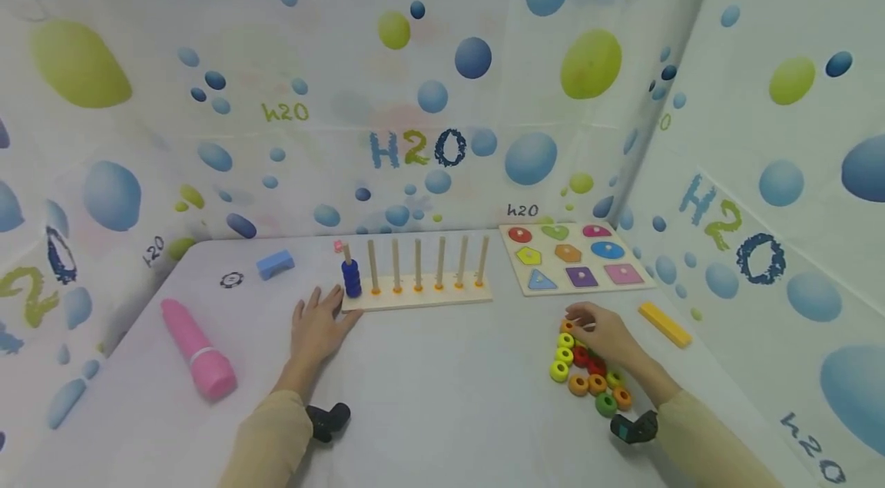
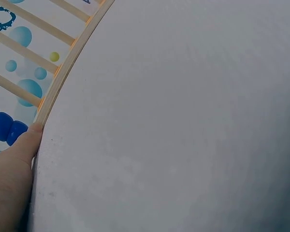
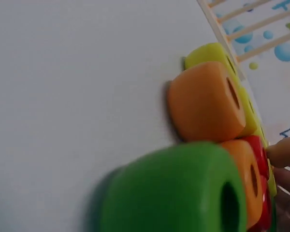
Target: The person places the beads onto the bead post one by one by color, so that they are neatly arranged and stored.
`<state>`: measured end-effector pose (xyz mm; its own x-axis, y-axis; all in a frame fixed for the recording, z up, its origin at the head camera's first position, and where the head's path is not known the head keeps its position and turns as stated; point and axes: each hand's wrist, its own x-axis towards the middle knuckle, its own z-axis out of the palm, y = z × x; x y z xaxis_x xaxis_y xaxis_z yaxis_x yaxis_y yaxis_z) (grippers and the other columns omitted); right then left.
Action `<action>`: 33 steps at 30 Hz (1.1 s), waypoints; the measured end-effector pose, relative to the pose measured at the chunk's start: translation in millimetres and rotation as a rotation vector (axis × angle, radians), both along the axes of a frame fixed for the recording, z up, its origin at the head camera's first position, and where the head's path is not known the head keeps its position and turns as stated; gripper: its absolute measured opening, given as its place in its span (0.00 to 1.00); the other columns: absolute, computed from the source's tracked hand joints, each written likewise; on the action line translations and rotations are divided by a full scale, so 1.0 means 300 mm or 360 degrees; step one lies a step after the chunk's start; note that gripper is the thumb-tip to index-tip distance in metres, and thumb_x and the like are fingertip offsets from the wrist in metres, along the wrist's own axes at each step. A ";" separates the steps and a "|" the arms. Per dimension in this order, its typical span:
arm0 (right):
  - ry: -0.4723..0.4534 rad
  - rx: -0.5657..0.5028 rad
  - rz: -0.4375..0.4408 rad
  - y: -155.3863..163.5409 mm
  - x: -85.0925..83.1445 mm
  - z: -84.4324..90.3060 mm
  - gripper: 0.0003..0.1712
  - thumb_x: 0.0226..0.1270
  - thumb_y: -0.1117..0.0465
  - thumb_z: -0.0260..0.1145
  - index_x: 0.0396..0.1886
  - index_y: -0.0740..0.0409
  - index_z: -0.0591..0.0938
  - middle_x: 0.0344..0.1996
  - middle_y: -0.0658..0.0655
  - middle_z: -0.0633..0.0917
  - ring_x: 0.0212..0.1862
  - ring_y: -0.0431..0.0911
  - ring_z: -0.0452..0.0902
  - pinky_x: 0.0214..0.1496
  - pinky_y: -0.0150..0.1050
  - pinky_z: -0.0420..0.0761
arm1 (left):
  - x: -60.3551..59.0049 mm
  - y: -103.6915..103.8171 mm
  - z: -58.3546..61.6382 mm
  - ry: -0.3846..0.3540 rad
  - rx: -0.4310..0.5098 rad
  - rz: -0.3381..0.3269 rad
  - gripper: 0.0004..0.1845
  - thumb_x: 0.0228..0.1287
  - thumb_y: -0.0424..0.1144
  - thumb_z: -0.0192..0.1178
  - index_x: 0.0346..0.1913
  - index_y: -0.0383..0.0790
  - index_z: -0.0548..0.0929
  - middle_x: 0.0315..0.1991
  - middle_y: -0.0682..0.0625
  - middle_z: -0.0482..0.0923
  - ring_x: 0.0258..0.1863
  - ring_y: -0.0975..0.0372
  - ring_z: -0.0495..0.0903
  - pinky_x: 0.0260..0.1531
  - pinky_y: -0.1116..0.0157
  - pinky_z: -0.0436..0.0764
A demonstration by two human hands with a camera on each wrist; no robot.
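Observation:
A wooden peg rack (image 1: 418,302) stands at the back of the table. Dark blue beads (image 1: 351,278) are stacked on its leftmost peg, and the other pegs are bare. My left hand (image 1: 318,326) rests at the rack's left end, fingers spread, thumb touching the base's front edge in the left wrist view. Over on the right, my right hand (image 1: 608,334) bends over a cluster of loose ring beads. Its thumb and fingertips pinch an orange bead (image 1: 567,326) at the cluster's far end. Yellow beads (image 1: 559,371), red beads (image 1: 596,368) and a green bead (image 3: 169,193) lie nearby.
A shape puzzle board (image 1: 553,273) lies at the back right, a yellow block (image 1: 664,324) in front of it. On the left are a pink tapered object (image 1: 197,350), a blue block (image 1: 275,264) and a pink item (image 1: 338,246) behind the rack. Patterned curtains (image 1: 311,73) enclose the table.

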<state>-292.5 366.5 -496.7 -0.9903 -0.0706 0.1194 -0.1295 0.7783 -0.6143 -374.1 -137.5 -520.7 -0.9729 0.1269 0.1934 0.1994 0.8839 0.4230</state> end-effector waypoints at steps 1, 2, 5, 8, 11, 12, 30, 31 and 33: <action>-0.0024 0.0012 0.0001 -0.004 -0.006 0.002 0.18 0.63 0.63 0.64 0.53 0.59 0.77 0.44 0.55 0.83 0.44 0.49 0.79 0.48 0.46 0.82 | 0.000 -0.001 -0.002 0.0001 -0.0001 0.0000 0.38 0.65 0.60 0.53 0.67 0.34 0.66 0.68 0.40 0.61 0.70 0.39 0.47 0.67 0.41 0.38; -0.0033 0.0025 0.0012 -0.007 -0.011 0.004 0.18 0.63 0.62 0.65 0.53 0.59 0.77 0.43 0.55 0.83 0.43 0.48 0.79 0.47 0.46 0.82 | 0.001 -0.001 -0.004 0.0001 -0.0003 0.0001 0.38 0.65 0.60 0.53 0.67 0.34 0.66 0.68 0.40 0.62 0.70 0.39 0.47 0.67 0.41 0.38; -0.0034 0.0042 0.0029 -0.016 -0.023 0.006 0.17 0.62 0.62 0.66 0.51 0.60 0.78 0.41 0.54 0.83 0.41 0.47 0.78 0.46 0.45 0.81 | 0.002 -0.003 -0.009 -0.0002 -0.0004 0.0007 0.38 0.64 0.60 0.53 0.67 0.34 0.66 0.68 0.40 0.62 0.70 0.40 0.47 0.67 0.41 0.38; 0.0044 0.0031 0.0061 -0.028 -0.036 0.010 0.19 0.62 0.62 0.66 0.52 0.62 0.78 0.41 0.55 0.84 0.42 0.48 0.79 0.46 0.45 0.82 | 0.002 -0.006 -0.009 -0.0009 0.0001 0.0011 0.38 0.64 0.60 0.54 0.67 0.34 0.66 0.68 0.41 0.62 0.70 0.40 0.47 0.67 0.41 0.38; 0.0182 -0.0047 0.0082 -0.058 -0.060 0.025 0.21 0.63 0.62 0.66 0.54 0.63 0.76 0.41 0.56 0.85 0.44 0.50 0.81 0.47 0.44 0.82 | 0.001 -0.009 -0.006 -0.0003 0.0015 0.0015 0.38 0.64 0.59 0.55 0.67 0.34 0.66 0.68 0.41 0.62 0.70 0.41 0.47 0.67 0.42 0.37; 0.0233 -0.0085 0.0103 -0.074 -0.070 0.035 0.22 0.63 0.63 0.66 0.55 0.63 0.75 0.41 0.57 0.85 0.44 0.51 0.81 0.47 0.43 0.82 | 0.001 -0.010 -0.004 0.0001 0.0020 0.0015 0.38 0.64 0.59 0.55 0.67 0.34 0.66 0.68 0.41 0.62 0.70 0.41 0.47 0.67 0.42 0.37; 0.0721 -0.0454 0.0506 -0.569 -0.257 0.254 0.19 0.61 0.69 0.66 0.53 0.65 0.76 0.43 0.58 0.84 0.46 0.48 0.81 0.47 0.36 0.82 | 0.003 -0.001 -0.008 0.0047 0.0036 0.0022 0.37 0.63 0.58 0.57 0.66 0.35 0.69 0.67 0.42 0.64 0.70 0.42 0.49 0.67 0.42 0.40; 0.0725 -0.0460 0.0519 -0.595 -0.268 0.264 0.19 0.61 0.69 0.66 0.53 0.65 0.76 0.43 0.58 0.84 0.46 0.47 0.81 0.47 0.36 0.82 | 0.003 0.000 -0.008 0.0055 0.0036 0.0025 0.36 0.63 0.58 0.57 0.66 0.35 0.69 0.67 0.43 0.64 0.70 0.42 0.49 0.67 0.42 0.40; 0.0721 -0.0450 0.0535 -0.649 -0.288 0.285 0.19 0.62 0.68 0.65 0.53 0.62 0.76 0.44 0.57 0.84 0.47 0.46 0.80 0.48 0.33 0.81 | 0.004 0.000 -0.007 0.0081 0.0042 0.0030 0.36 0.62 0.58 0.58 0.65 0.35 0.70 0.67 0.43 0.65 0.70 0.42 0.50 0.67 0.42 0.41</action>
